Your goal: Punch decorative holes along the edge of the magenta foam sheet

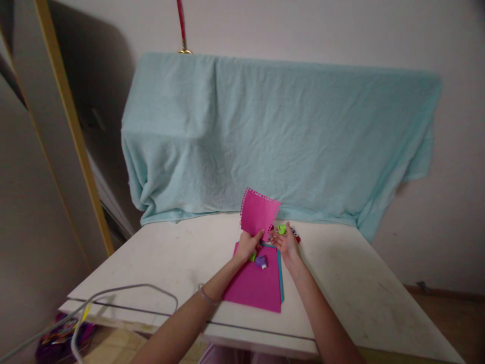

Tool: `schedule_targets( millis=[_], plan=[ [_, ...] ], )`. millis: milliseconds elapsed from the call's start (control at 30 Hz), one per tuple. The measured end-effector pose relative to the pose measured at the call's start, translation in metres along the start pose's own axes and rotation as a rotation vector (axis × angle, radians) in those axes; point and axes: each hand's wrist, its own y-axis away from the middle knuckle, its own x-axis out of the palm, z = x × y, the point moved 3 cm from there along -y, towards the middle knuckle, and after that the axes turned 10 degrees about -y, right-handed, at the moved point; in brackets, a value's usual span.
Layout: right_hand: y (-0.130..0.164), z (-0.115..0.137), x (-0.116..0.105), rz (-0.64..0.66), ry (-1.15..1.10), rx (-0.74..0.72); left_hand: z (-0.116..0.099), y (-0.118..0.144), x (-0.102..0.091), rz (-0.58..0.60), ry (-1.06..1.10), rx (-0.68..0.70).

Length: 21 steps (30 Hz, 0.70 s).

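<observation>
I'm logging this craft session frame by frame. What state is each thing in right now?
Left hand: shut on pink paper piece, holding it up.
Pink paper piece: lifted off the table, upright, punched pattern along its edges.
Right hand: open, palm up, beside the green punch.
Green punch: on the table.
Purple punch: resting on the pink sheet.
Pink sheet: flat on the table.
Blue towel: draped, wrinkled.

Soft, even indoor light, moderately bright, without glare. My arms cast faint shadows on the white table [352, 283]. A deep shadow darkens the wall [94, 76] at upper left. The wide lens bends straight lines near the edges, and fine detail looks slightly soft.
</observation>
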Motion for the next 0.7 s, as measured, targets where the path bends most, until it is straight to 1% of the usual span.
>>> schedule_targets(
  millis=[133,367,700],
  plan=[
    [0.0015,0.0005,0.0013,0.012,0.001,0.002,-0.0007,0.0004,0.0,-0.005,0.011,0.001],
    [0.0028,0.0013,0.0031,-0.009,-0.003,0.013,0.0028,-0.0011,0.0019,0.017,-0.002,-0.007],
    [0.003,0.001,0.0021,0.0,-0.01,0.011,0.0083,-0.0066,0.0053,0.024,-0.023,0.037]
  ],
)
